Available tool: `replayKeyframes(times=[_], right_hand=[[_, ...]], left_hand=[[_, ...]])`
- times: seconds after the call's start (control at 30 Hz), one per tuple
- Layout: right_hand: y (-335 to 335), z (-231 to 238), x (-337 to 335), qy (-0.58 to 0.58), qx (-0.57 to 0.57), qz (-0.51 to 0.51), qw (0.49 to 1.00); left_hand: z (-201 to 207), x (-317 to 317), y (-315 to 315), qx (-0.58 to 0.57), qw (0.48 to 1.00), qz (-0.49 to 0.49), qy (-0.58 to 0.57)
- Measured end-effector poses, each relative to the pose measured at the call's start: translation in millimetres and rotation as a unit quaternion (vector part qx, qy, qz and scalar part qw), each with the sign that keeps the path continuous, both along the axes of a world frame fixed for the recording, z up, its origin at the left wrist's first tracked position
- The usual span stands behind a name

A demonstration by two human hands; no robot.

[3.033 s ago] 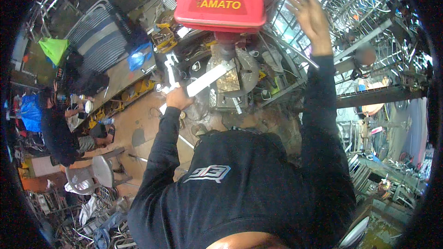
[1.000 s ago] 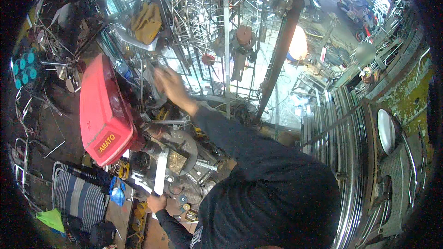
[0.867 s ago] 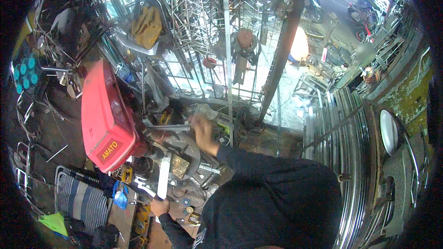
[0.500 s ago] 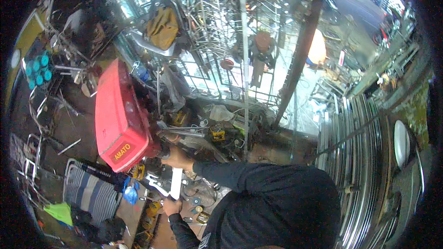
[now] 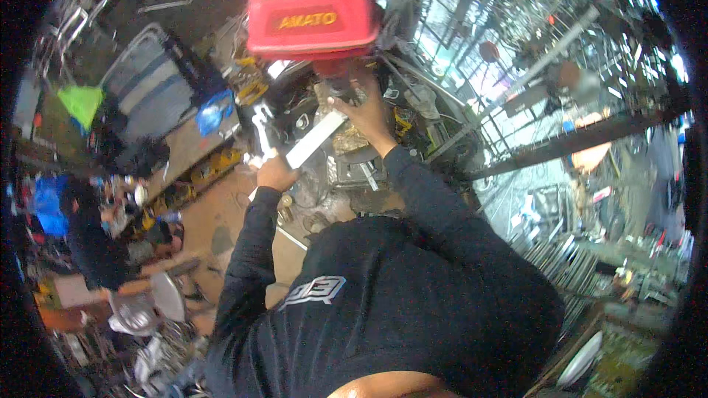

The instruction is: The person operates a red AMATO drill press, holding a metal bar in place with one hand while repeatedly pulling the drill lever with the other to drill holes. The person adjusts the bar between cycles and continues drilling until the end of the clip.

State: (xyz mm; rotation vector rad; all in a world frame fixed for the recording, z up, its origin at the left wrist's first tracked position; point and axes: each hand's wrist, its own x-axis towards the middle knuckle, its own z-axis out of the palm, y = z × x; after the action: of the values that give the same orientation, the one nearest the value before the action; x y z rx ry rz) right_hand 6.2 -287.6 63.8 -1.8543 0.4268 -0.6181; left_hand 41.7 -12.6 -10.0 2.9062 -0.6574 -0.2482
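A flat white bar (image 5: 317, 138) slants between my two hands. My left hand (image 5: 276, 172) is closed around its near end. From beside that same hand a shiny metal piece with a forked end (image 5: 262, 127) sticks up; whether I grip it too is unclear. My right hand (image 5: 369, 116) is bent round the bar's far end, just under a machine with a big red cover (image 5: 313, 23). Its thumb side touches the bar, while the other fingers are blurred against the dark part of the machine.
A bench with yellow-edged shelving (image 5: 188, 169) and a blue plastic bag (image 5: 215, 112) lies left. Nearby are a striped folding chair (image 5: 151, 77) and a green cloth (image 5: 81, 105). Long metal bars (image 5: 564, 262) lean at the right, and a dark beam (image 5: 560, 140) crosses there.
My view has turned, so the red cover now stands at the top middle rather than the left. Both hands stay at the white bar by the machine.
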Motion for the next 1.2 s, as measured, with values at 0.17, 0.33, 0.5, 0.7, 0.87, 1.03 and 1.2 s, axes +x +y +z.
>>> replayKeyframes(times=[0.17,0.33,0.5,0.7,0.87,1.03,1.2], right_hand=[[43,7,23,-0.141,0.041,-0.044,0.988],[3,-6,-26,-0.174,0.007,-0.038,0.984],[-75,-6,-59,-0.17,0.221,-0.031,0.96],[-111,93,-21,-0.308,0.096,0.087,0.943],[-125,151,28,-0.28,-0.003,0.067,0.958],[-188,155,92,-0.181,0.185,0.055,0.964],[-190,182,74,-0.292,0.409,0.095,0.859]], left_hand=[[2,-65,-31,-0.023,0.999,-0.012,0.047],[-8,-71,-24,-0.05,0.995,-0.027,0.082],[24,-49,10,-0.2,0.966,-0.124,0.103],[48,-19,29,-0.197,0.881,-0.016,0.429],[22,-8,29,-0.269,0.819,0.051,0.505],[23,-16,25,-0.31,0.838,0.07,0.443],[31,-18,0,-0.222,0.898,0.032,0.378]])
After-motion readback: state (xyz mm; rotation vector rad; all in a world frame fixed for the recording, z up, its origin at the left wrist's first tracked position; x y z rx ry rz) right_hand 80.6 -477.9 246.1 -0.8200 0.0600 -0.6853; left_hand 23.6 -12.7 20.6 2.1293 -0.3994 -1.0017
